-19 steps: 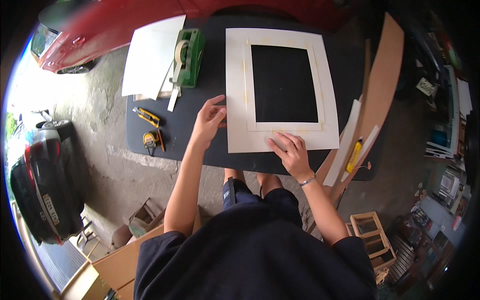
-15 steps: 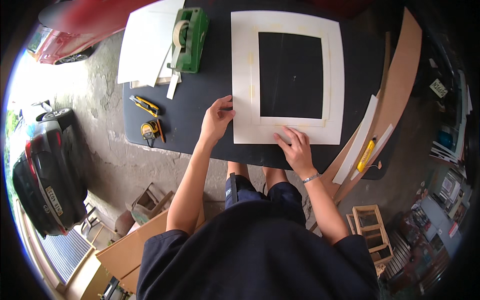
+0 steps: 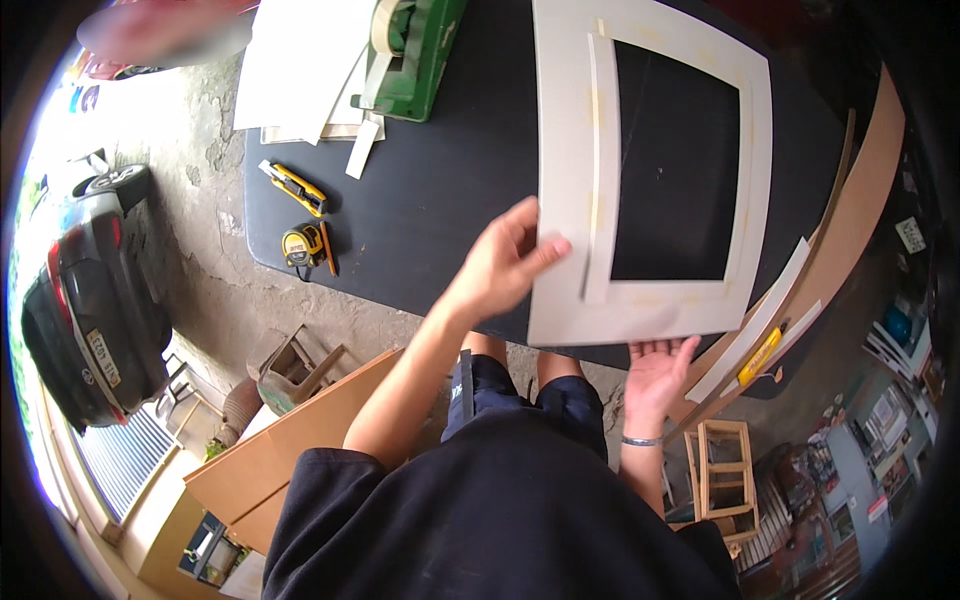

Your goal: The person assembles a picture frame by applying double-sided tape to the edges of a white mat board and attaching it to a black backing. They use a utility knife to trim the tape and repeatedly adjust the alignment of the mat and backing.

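Observation:
A white mat board [image 3: 565, 240] with a rectangular window is raised and tilted over the right part of the black table. Yellowish tape and a narrow white strip run beside its opening. My left hand [image 3: 503, 262] grips the board's left edge, its thumb on the upper face and its other fingers partly hidden. Under the bottom edge, my right hand [image 3: 657, 380] is turned palm up. Its fingers are stretched out with their tips at the board and its thumb stands apart, not closed over the edge.
On the black table [image 3: 450, 180] are a green tape dispenser [image 3: 415, 75], white sheets [image 3: 290, 70], a yellow utility knife [image 3: 293, 188] and a tape measure [image 3: 303, 246]. Brown board strips [image 3: 865, 210] and another yellow knife [image 3: 760, 357] lie at the right. A wooden frame [image 3: 725, 470] stands below.
The mat board has risen off the table, shifted right in view and tilted. My left hand now grips its left edge; my right hand has gone from its top face to palm up beneath the bottom edge.

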Available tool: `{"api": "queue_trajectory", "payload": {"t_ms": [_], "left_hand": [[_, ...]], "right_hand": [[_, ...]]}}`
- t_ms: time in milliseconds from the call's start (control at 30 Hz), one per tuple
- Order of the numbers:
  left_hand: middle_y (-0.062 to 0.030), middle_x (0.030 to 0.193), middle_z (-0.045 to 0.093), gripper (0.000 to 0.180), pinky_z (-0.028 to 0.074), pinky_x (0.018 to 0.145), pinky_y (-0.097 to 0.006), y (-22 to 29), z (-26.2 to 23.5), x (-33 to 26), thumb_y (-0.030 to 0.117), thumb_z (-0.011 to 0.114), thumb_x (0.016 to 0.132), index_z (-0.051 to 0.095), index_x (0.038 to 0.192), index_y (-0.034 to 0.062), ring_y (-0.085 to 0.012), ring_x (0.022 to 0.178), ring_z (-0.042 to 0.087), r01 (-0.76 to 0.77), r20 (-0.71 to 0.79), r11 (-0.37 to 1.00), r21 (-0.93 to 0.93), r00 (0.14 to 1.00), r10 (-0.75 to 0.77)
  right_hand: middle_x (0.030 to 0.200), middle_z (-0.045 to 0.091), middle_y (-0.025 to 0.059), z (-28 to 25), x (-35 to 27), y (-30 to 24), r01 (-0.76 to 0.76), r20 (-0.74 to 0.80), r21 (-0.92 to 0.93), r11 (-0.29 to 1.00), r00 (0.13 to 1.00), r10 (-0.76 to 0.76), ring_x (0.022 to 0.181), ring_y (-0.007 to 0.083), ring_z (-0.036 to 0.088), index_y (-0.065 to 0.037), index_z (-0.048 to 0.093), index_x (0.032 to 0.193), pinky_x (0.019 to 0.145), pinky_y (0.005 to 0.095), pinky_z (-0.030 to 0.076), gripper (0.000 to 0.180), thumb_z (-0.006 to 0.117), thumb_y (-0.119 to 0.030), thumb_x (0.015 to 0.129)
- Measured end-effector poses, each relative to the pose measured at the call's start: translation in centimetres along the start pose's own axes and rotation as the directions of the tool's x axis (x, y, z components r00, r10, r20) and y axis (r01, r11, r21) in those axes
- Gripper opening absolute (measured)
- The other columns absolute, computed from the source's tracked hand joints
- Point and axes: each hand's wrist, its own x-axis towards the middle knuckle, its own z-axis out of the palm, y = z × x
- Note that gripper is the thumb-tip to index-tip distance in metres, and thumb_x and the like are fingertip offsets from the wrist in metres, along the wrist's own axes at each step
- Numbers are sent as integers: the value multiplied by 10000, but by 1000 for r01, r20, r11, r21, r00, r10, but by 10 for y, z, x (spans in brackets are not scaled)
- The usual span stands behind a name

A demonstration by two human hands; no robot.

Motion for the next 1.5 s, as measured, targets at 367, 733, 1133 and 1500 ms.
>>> {"api": "queue_trajectory", "payload": {"t_ms": [367,733,1133,1500], "left_hand": [[-75,1146,722,357,570,867,-320,-96,162,-129,206,720,981,653,1262,-3,-166,1011,696,293,93,760,-580,951,-295],[-88,1053,751,373,570,779,-316,-123,116,-73,338,645,1024,692,1141,-13,-181,970,727,473,21,740,-477,848,-529],[-252,979,734,348,563,784,-430,-132,-21,-142,245,710,890,691,1071,-51,-405,930,723,276,-75,959,-72,957,-281],[-229,1029,734,335,546,833,-470,-135,-105,-142,231,699,910,664,1142,-7,-409,959,707,205,71,962,179,973,-221]], "right_hand": [[1549,430,165,-73,91,-179,320,214,-295,900,941,-264,1408,253,422,42,305,1557,1191,399,322,588,522,-211,1072],[1108,658,116,114,124,-105,624,546,-771,-127,545,-636,994,190,626,-22,599,1315,829,316,530,325,590,-217,1054],[1021,665,53,388,-19,152,385,478,-594,707,875,-75,935,144,667,1,671,1142,810,277,539,334,686,-301,1001],[1450,485,201,380,-36,207,545,396,-333,770,822,-410,1176,252,650,3,664,917,960,344,542,141,713,-119,968]]}}
